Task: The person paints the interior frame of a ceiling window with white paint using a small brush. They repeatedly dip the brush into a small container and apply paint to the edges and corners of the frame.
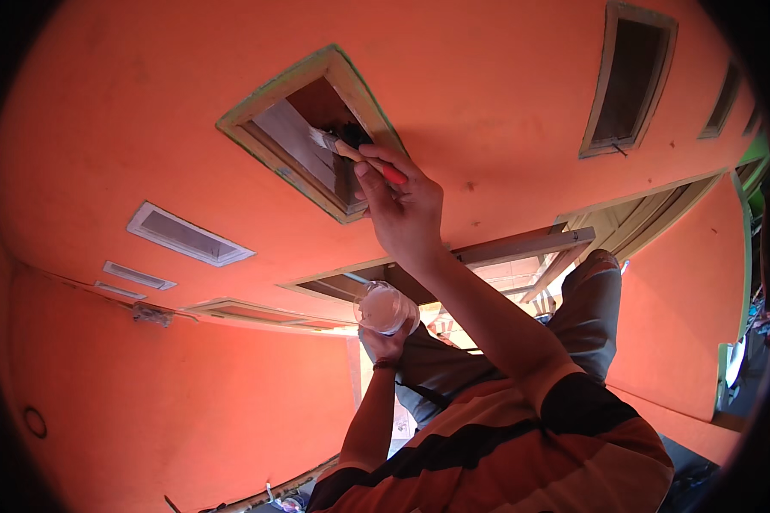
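Observation:
My right hand grips a paintbrush by its wooden handle, which has a red end. The pale bristles point up and left into a framed opening in the orange wall and lie against or close to its whitish inner face. Around that opening runs a wooden frame with green along its outer edge. Lower down, my left hand holds a clear plastic cup with white paint in it, above my lap. My fingers hide part of the frame's lower right side.
Left of the opening is a small vent with a white frame. Another wooden-framed vent, with a nail at its lower edge, is at upper right. Below my right forearm, an open window sash juts from the orange wall.

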`<state>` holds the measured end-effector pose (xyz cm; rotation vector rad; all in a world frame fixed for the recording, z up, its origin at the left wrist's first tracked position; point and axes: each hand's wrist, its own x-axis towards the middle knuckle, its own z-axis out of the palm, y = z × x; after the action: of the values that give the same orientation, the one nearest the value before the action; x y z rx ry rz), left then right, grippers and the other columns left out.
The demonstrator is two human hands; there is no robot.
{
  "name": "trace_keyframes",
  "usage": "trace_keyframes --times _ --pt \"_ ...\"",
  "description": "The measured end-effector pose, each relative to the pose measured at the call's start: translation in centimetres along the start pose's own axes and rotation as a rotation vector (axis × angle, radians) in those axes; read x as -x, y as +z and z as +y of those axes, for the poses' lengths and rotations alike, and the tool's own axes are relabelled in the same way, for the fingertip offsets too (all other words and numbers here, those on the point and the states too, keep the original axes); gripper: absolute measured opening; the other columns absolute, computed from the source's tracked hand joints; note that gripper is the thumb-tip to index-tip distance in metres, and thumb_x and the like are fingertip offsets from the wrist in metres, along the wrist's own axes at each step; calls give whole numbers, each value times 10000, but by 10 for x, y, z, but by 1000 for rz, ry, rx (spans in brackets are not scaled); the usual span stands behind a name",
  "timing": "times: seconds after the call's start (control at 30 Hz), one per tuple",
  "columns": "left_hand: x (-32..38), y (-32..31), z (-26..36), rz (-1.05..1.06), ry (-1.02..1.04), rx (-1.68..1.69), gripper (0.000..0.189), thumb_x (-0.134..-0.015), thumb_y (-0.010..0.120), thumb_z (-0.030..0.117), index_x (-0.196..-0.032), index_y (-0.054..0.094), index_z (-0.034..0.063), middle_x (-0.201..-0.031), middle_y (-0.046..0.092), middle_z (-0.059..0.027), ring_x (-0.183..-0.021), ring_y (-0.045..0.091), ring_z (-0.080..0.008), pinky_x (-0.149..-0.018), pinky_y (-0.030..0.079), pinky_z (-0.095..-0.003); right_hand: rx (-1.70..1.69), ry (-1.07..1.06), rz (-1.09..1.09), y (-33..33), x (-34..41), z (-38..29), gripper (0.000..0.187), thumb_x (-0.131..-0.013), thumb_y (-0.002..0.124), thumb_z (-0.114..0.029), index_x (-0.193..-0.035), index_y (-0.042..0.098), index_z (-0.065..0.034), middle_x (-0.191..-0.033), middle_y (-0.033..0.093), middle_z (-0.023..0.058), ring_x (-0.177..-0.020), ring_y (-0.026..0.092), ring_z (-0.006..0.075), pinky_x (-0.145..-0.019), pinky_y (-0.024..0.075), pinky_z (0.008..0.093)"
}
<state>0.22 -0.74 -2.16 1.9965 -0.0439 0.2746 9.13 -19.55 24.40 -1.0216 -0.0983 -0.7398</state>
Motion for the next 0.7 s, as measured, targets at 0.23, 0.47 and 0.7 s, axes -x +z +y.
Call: trace_keyframes --times 0.23,0.47,0.7 --pt "0 1 4 66 11 -11 779 -610 954 465 -1166 670 -1 -1068 745 -143 -979 726 -296 -874 569 -418 576 -6 -182 -22 -6 4 155 -952 693 -101 -1055 706 15 -815 744 100 -590 646 105 -543 491 270" --pt "-1 3 4 36 0 -7 792 -608 957 461 -1180 665 -3 -1079 742 -147 -988 723 -299 -879 568 -421 437 -16 -104 3 -20 -3 160 -949 692 -111 -1043 708 18 -794 736 109 -584 660 118 -535 505 285" --pt "1 3 7 61 -18 7 856 -608 958 464 -1243 624 -4 -1142 721 -156 -1032 712 -304 -898 563 -424 333 -43 -98 4 -14 -10 146 -949 717 -94 -1066 711 -7 -789 735 109 -651 697 143 -578 523 287"
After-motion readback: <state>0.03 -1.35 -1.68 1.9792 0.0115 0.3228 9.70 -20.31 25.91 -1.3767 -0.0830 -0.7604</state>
